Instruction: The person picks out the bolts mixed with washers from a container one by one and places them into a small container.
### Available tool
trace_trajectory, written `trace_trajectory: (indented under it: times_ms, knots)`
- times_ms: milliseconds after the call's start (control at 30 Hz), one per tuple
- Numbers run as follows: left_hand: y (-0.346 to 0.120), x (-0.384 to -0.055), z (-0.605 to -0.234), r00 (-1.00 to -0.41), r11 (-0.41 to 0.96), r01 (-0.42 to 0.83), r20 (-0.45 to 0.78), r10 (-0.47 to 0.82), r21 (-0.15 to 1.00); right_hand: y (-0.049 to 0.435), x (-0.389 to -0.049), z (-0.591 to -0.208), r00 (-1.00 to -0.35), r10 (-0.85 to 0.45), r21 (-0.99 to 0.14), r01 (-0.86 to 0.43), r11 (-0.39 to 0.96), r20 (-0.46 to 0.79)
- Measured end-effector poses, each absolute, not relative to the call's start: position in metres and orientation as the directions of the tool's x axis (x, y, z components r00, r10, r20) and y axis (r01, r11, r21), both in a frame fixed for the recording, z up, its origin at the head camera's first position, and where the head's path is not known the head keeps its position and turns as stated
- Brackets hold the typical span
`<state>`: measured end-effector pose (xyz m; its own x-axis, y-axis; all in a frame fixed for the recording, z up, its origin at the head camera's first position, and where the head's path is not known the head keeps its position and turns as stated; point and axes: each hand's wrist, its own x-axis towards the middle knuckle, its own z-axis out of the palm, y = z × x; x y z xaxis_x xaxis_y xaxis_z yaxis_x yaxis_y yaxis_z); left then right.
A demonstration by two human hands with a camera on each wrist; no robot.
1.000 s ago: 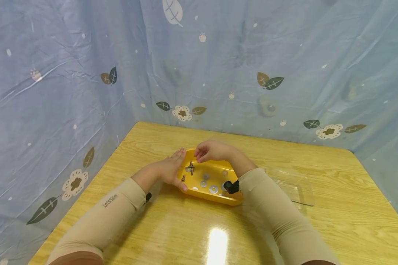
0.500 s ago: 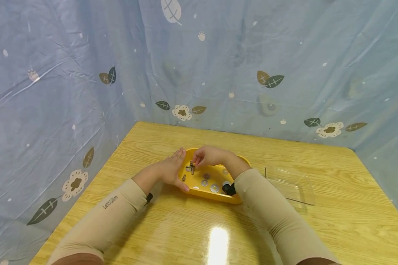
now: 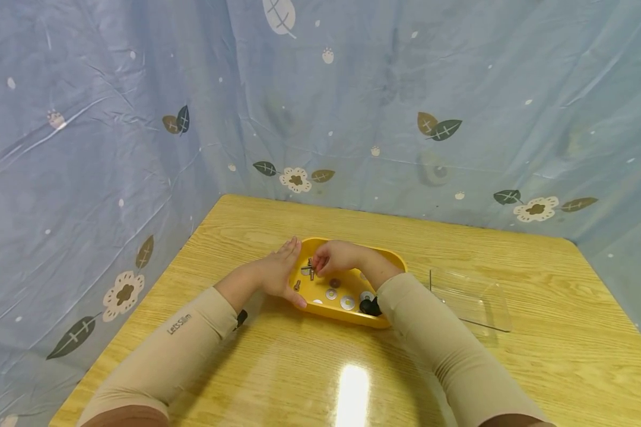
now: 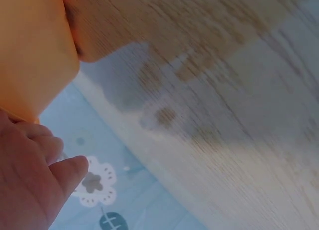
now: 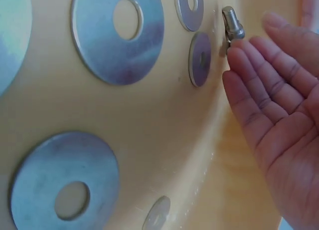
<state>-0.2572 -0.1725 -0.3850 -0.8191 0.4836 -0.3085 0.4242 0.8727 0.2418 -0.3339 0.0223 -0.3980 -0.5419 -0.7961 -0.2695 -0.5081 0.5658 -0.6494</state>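
Observation:
A yellow tray [image 3: 342, 315] with metal washers [image 3: 347, 303] and bolts [image 3: 311, 275] inside stands mid-table. My left hand [image 3: 275, 276] rests against the tray's left end, fingers straight toward the far side and thumb along the near rim. My right hand [image 3: 343, 257] reaches down into the tray, its fingertips right at the bolt cluster. In the right wrist view, the fingertips of this hand [image 5: 284, 100] meet a bolt [image 5: 232, 24], while the thumb stands apart from it. A separate bolt [image 3: 297, 285] lies near my left thumb.
A clear plastic container [image 3: 472, 302] sits on the wooden table [image 3: 278, 373] right of the tray. Patterned blue curtains [image 3: 352, 89] close off the table's back and left side. Large washers [image 5: 117, 38] lie flat on the tray floor.
My right hand has lowered from above the tray's far rim to the bolts and then shifted slightly. My left hand has stayed at the tray's left end.

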Motion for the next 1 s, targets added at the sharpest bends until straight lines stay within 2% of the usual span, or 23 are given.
trace_trajectory:
  times_ms: [167, 600, 767, 1000]
  knots:
    - [-0.173, -0.257, -0.383, -0.818, 0.873, 0.425, -0.311, 0.484, 0.239, 0.021, -0.335, -0.401, -0.532, -0.803, -0.650, -0.514, 0.559, -0.270]
    - [-0.173, -0.258, -0.386, -0.817, 0.870, 0.436, -0.304, 0.489, 0.228, 0.017, -0.335, -0.412, -0.554, -0.808, -0.617, -0.569, 0.543, -0.200]
    - [-0.174, -0.258, -0.386, -0.819, 0.871, 0.437, -0.299, 0.489, 0.226, 0.013, -0.334, -0.417, -0.585, -0.786, -0.621, -0.546, 0.563, -0.199]
    - [-0.174, -0.257, -0.385, -0.820, 0.872, 0.429, -0.304, 0.486, 0.238, 0.006, -0.334, -0.424, -0.592, -0.792, -0.519, -0.635, 0.573, -0.150]
